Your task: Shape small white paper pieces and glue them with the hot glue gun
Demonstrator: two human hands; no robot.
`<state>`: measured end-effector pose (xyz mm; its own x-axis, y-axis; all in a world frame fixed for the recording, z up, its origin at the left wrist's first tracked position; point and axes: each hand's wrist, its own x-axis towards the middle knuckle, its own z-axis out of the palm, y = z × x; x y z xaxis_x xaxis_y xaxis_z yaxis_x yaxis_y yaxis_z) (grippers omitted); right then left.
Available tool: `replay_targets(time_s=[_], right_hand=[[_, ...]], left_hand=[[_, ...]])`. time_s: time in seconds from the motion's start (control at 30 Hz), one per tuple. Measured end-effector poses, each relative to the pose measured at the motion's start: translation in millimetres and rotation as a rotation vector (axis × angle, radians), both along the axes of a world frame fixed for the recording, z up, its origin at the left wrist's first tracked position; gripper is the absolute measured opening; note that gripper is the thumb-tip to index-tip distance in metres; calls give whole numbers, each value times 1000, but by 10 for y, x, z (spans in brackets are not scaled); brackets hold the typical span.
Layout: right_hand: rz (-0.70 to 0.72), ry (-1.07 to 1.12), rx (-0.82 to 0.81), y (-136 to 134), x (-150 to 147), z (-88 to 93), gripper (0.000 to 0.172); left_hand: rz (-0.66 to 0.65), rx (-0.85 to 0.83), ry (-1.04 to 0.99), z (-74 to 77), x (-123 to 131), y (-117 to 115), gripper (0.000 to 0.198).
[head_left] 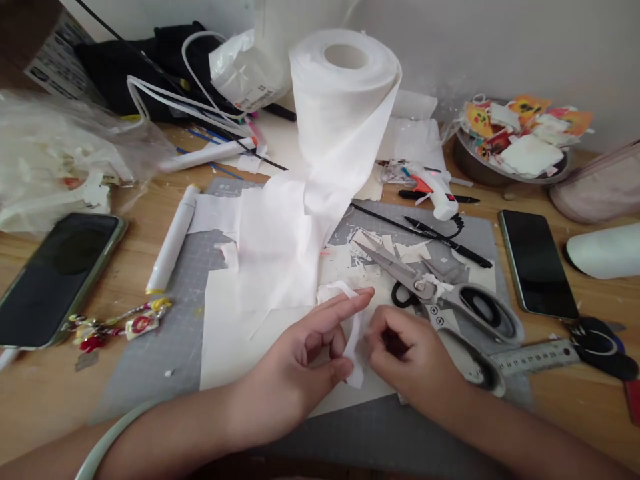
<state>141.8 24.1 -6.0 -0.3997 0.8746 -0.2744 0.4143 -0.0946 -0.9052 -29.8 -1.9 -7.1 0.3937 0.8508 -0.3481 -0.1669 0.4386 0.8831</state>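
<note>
My left hand [305, 367] is over the cutting mat with its index finger stretched out. A narrow white strip [355, 353] of tissue or cloth runs along that finger and down to the thumb, which pinches it. Beside the strip my right hand [413, 347] is closed, slightly blurred, its fingertips curled together; what they hold, if anything, is hidden. A white sheet of paper [235, 360] lies under both hands. Behind them a large white roll [345, 100] stands upright, its loose end [277, 253] draped over the paper.
Large scissors [440, 293] and a steel ruler [537, 358] lie close to my right hand. Beyond are paper scraps [387, 250], a glue gun [435, 190] and a metal bowl [465, 157]. Phones [60, 273] flank the grey mat [145, 373]. A white marker [173, 240] lies left.
</note>
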Motion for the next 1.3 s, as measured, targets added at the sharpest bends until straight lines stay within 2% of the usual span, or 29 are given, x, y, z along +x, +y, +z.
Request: replay_targets(time_s=[0.1, 0.2, 0.3, 0.53, 0.73, 0.83, 0.97, 1.07, 1.13, 1.3], right_hand=[[28, 14, -5, 85, 38, 18, 11], [212, 63, -68, 112, 54, 36, 4], [322, 57, -54, 93, 53, 43, 9], [282, 4, 90, 44, 18, -1, 14], [122, -144, 168, 95, 54, -22, 14], [65, -122, 171, 112, 62, 1, 10], [208, 13, 105, 79, 29, 28, 6], [285, 41, 61, 54, 5, 23, 12], [247, 27, 49, 55, 1, 13, 14], [46, -49, 62, 99, 27, 8, 16]], left_hand=[[21, -6, -17, 14, -4, 14, 56], [24, -43, -7, 40, 1, 32, 56], [28, -69, 62, 46, 14, 40, 64], [-9, 0, 154, -19, 11, -10, 61], [17, -41, 52, -15, 12, 4, 62], [29, -83, 10, -6, 20, 20, 64], [44, 17, 55, -8, 14, 11, 64], [14, 61, 104, -14, 8, 3, 64], [-12, 49, 133, -12, 5, 5, 63], [-16, -6, 119, 9, 10, 21, 64]])
